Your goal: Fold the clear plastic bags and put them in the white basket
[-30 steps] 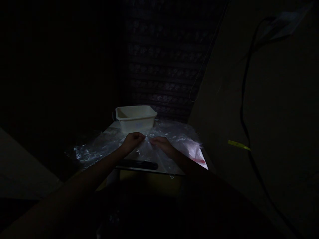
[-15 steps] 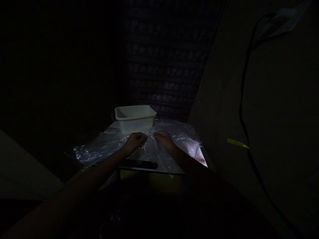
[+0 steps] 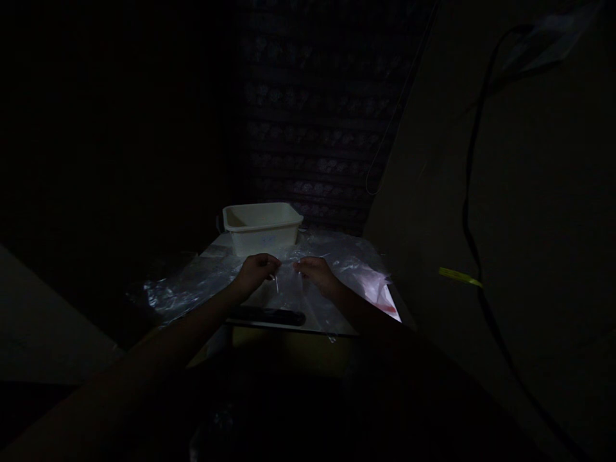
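Over the table my left hand [image 3: 260, 269] and my right hand [image 3: 314, 271] face each other a short way apart, both with fingers pinched. Between them stretches a clear plastic bag [image 3: 290, 285], its edge gripped by both hands. A thin white strip hangs below my left fingers; what it belongs to is too dim to make out. More clear plastic sheeting [image 3: 183, 292] spreads to the left under my forearm. In front of my hands, near the table's front edge, lies a long dark object with a rounded handle [image 3: 279, 316], perhaps a knife.
A cream plastic tub [image 3: 264, 239] stands at the back of the table. A whitish-pink packet [image 3: 375, 289] with a red mark lies at the right edge. A black cable [image 3: 466, 212] with a yellow tie [image 3: 457, 276] runs down the right wall. The room is very dark.
My hands have moved slightly apart, the left one shifting left, with the plastic stretched between them. The tub and the long dark object stay put.
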The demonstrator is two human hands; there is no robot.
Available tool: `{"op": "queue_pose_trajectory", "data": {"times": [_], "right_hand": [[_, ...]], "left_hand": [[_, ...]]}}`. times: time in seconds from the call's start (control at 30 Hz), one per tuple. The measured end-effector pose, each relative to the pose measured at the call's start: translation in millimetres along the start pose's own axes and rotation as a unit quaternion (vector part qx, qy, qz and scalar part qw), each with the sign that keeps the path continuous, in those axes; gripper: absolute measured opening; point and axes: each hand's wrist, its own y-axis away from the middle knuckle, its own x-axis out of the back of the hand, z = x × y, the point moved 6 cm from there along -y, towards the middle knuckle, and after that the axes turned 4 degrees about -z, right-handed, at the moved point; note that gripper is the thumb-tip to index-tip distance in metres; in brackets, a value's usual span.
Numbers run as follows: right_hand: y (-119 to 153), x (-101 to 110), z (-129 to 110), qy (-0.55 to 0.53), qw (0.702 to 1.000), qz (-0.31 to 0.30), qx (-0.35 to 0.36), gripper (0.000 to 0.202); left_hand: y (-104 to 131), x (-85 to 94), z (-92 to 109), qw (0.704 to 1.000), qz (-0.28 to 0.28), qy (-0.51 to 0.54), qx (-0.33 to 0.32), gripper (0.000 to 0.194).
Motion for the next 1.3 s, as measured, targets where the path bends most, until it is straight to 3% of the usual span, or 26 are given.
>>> {"op": "queue_pose_trajectory", "data": {"times": [0.23,0.4,0.67,1.0,1.13,1.3], "right_hand": [[-2,-1,2,-0.021,1.000,0.010,-0.003,0.022],[-2,-2,1,-0.048,0.999,0.022,-0.003,0.021],[-3,-3,5,-0.057,0.998,0.002,-0.008,0.022],[-1,-1,-1,-0.026,1.000,0.015,-0.002,0.018],[-1,1,-3,-0.014,0.999,0.026,0.012,0.018],[1,-1,-2,-0.025,1.000,0.003,0.006,0.021]], "left_hand": [[2,3.6,2,0.998,0.034,0.053,0.000,0.014],[3,-11.8,-8,0.991,-0.051,0.118,0.049,0.022],[-1,-7.3,-14,0.997,-0.032,0.062,0.040,0.022],[2,-5.4,-12,0.995,-0.020,0.074,0.059,0.025],[2,-7.8,-13,0.994,-0.039,0.069,0.074,0.026],[2,-7.7,-14,0.994,-0.034,0.066,0.076,0.022]]}}
